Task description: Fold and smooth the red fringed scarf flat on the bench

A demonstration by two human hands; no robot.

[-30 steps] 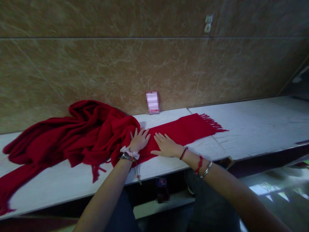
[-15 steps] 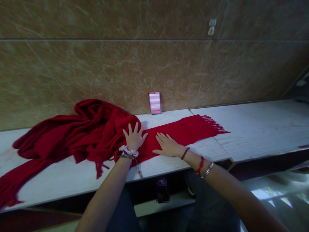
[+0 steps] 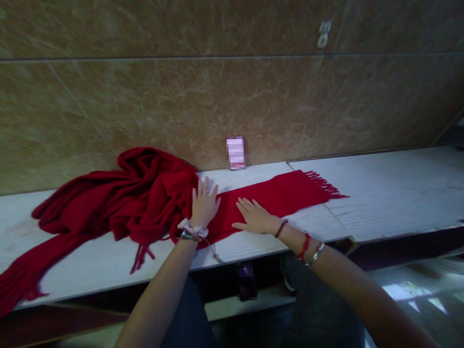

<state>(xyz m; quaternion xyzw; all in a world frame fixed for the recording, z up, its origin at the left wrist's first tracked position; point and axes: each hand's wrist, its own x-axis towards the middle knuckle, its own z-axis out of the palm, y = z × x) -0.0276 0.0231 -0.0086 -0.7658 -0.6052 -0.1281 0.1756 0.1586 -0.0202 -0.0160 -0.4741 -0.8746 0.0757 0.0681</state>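
"See the red scarf (image 3: 286, 193)?"

"Yes, along the white tabletop (image 3: 395, 188), close to the tiled wall (image 3: 163, 106). Laid flat toward the right, ending in a fringe (image 3: 328, 186); heaped in loose folds toward the left, with a second fringed end (image 3: 21, 280) reaching the front edge."

"And the left hand (image 3: 205, 208)?"

"Palm down at the border between folds and flat strip, fingers spread apart."

"And the right hand (image 3: 256, 217)?"

"Palm down on the flat strip, just beside the left. Fingers nearly together, thumb held away from them."

"Notice anything at the wrists?"

"A pale scrunchie (image 3: 194, 228) on the left; a red bracelet (image 3: 303, 246) and a silver bangle (image 3: 314, 254) on the right."

"And behind the hands?"

"A small upright card (image 3: 236, 152) against the wall, too pixelated to read."
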